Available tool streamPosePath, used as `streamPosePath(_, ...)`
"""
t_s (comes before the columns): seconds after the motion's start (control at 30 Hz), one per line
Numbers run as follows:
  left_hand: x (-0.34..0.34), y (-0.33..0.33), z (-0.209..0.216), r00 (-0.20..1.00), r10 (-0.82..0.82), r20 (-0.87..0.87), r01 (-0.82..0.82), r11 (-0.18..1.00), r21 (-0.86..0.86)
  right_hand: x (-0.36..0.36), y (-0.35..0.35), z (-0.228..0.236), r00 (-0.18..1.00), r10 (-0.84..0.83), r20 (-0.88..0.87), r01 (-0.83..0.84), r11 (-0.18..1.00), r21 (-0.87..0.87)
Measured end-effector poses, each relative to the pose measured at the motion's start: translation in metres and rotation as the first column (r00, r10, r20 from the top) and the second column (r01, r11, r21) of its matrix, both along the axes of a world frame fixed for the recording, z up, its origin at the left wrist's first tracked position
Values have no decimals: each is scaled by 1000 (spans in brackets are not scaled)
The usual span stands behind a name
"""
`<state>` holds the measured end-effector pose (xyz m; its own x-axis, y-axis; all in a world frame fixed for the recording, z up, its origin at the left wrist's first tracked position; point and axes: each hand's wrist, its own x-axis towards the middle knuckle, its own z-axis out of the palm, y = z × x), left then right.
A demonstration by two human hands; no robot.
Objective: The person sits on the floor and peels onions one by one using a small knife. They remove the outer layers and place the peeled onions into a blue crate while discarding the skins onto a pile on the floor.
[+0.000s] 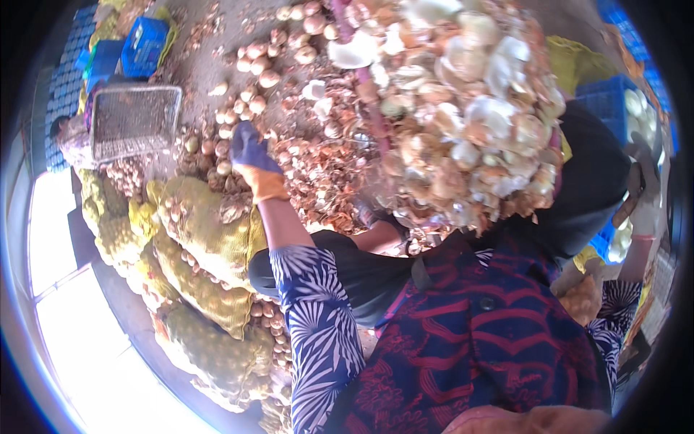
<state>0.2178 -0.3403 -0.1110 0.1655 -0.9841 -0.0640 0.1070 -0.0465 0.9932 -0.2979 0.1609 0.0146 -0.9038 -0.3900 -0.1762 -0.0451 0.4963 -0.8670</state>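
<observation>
My left hand (256, 160), in a dark purple-blue glove with an orange cuff, reaches forward to the loose unpeeled onions (220, 149) on the floor. Its fingers point away and are partly hidden, so I cannot tell whether they hold one. Far out at the right, my right hand (645, 195), in a pale glove, is beside a blue crate (603, 108) with peeled white onions (636, 105); its fingers are too blurred to read. A large heap of onion skins and peeled layers (470, 108) rises in front of me, with a purple-red rim (372, 108) along its left side.
Yellow mesh sacks of onions (206, 224) lie at the left. Beyond them stand a grey wire-like crate (136, 121) and a blue crate (144, 47). Brown skins (322, 173) litter the floor around my leg. Another person (72, 141) is at the far left.
</observation>
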Motion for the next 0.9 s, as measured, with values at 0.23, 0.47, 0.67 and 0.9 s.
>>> streamPosePath(0.23, 9, -15, -153, 761, -524, 382, 350, 828, 438, -3, 17, -60, 964, 233, -128, -260, 927, -270)
streamPosePath(0.47, -60, 2, -191, 75, -664, 743, 404, 702, 587, -27, 59, -60, 962, 242, 130, -195, 934, -298)
streamPosePath(0.67, -31, 29, -170, 925, -374, 65, 324, 868, 377, -34, 58, -70, 953, 267, 146, -190, 897, -398)
streamPosePath(0.9, -53, 108, -4, 774, -418, -475, 435, 897, -79, 128, -109, -33, 264, 920, 292, -277, 362, -890)
